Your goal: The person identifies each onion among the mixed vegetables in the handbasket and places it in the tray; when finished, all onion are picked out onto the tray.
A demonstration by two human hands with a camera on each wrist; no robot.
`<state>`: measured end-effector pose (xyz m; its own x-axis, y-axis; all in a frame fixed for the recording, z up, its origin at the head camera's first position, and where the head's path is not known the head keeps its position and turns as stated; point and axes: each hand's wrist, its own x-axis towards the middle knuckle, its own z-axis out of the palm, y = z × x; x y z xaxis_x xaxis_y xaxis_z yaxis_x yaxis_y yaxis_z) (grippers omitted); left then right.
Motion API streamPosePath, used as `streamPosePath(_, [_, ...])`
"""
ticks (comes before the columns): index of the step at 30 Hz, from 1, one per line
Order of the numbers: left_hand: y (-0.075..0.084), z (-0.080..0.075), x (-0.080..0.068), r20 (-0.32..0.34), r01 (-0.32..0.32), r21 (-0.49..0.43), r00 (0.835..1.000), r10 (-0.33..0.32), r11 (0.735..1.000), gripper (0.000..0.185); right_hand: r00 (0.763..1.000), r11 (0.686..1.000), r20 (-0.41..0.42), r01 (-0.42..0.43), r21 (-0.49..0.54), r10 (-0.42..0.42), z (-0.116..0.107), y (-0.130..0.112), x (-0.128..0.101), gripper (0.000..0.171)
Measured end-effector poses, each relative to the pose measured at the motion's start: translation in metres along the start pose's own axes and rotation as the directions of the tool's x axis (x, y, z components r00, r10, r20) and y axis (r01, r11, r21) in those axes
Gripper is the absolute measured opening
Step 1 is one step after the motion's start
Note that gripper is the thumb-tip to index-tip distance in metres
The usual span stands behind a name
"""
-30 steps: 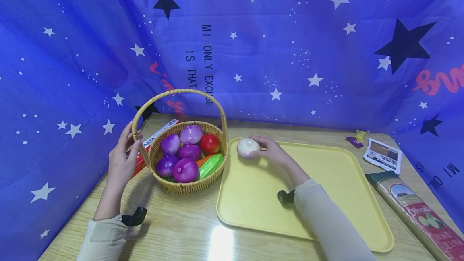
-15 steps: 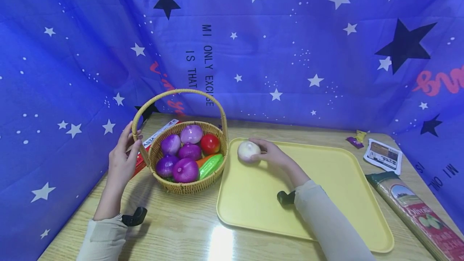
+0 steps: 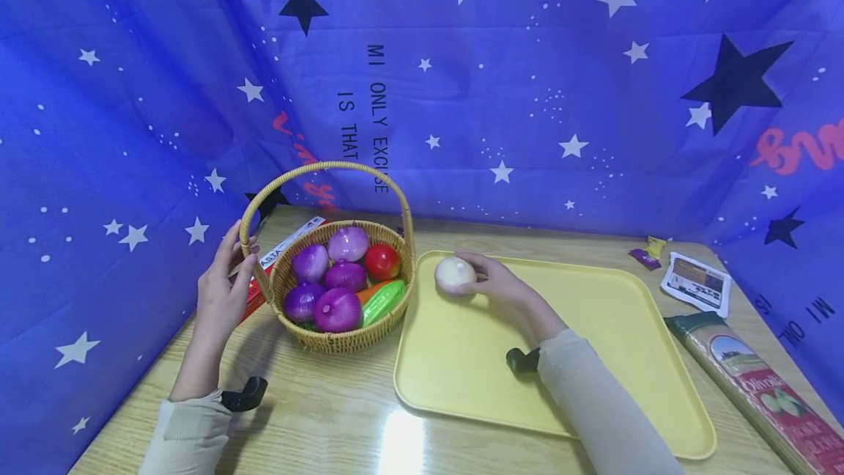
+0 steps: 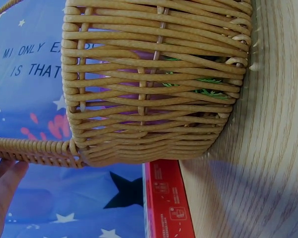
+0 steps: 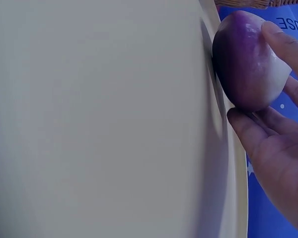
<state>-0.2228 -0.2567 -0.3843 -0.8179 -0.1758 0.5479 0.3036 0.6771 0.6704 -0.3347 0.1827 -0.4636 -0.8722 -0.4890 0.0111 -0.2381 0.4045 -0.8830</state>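
My right hand [image 3: 497,283] holds a smooth turnip [image 3: 453,275], white above and purple below, over the left back corner of the yellow tray [image 3: 527,358]. Thumb and fingers sit on either side of the turnip [image 5: 251,62] in the right wrist view; it is at or very near the tray surface. My left hand [image 3: 223,295] grips the near left end of the wicker basket's handle [image 3: 245,229]. Inside the basket [image 3: 343,344] lie several purple onions [image 3: 338,310], a red tomato [image 3: 382,262], an orange carrot [image 3: 371,292] and a green vegetable [image 3: 384,304].
Behind the basket's left side lies a red and white pasta box [image 3: 253,295]. Right of the tray are small wrapped candies [image 3: 648,253], a white food pouch [image 3: 699,283] and a long red and green packet [image 3: 758,387]. A blue starry cloth [image 3: 461,94] encloses the table.
My right hand and the turnip have shifted slightly right and toward me. The left hand and basket look unmoved.
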Motion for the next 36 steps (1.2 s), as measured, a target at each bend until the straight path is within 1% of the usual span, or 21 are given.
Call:
streamPosePath(8, [0.0, 0.0, 0.0, 0.008, -0.014, -0.024, 1.0, 0.014, 1.0, 0.055, 1.0, 0.999, -0.028, -0.001, 0.052, 0.003, -0.005, -0.002, -0.003, 0.08])
streamPosePath(11, [0.0, 0.0, 0.0, 0.011, -0.012, -0.023, 1.0, 0.012, 1.0, 0.055, 0.998, 1.0, -0.061, -0.001, 0.031, 0.003, -0.01, -0.004, -0.004, 0.078])
streamPosePath(16, [0.0, 0.0, 0.0, 0.007, -0.008, -0.01, 1.0, 0.008, 1.0, 0.055, 0.994, 0.998, -0.091, 0.054, -0.02, -0.056, -0.019, -0.011, -0.008, 0.076])
streamPosePath(23, [0.0, 0.0, 0.0, 0.005, -0.001, -0.007, 1.0, 0.001, 1.0, 0.055, 0.992, 0.998, -0.113, 0.055, -0.021, -0.057, -0.028, -0.02, -0.008, 0.078])
streamPosePath(27, [-0.001, 0.0, 0.0, -0.001, -0.01, -0.004, 1.0, 0.01, 1.0, 0.055, 0.99, 0.997, -0.11, 0.081, -0.015, -0.083, -0.03, -0.03, -0.007, 0.077])
streamPosePath(31, [-0.002, 0.0, 0.0, -0.005, -0.007, -0.002, 1.0, 0.007, 1.0, 0.055, 0.985, 0.991, -0.106, 0.134, -0.003, -0.134, -0.029, -0.044, -0.005, 0.074])
streamPosePath(36, [-0.001, 0.0, 0.0, 0.004, -0.004, -0.011, 1.0, 0.004, 1.0, 0.055, 0.98, 0.983, -0.08, 0.183, -0.023, -0.184, -0.027, -0.066, 0.0, 0.072])
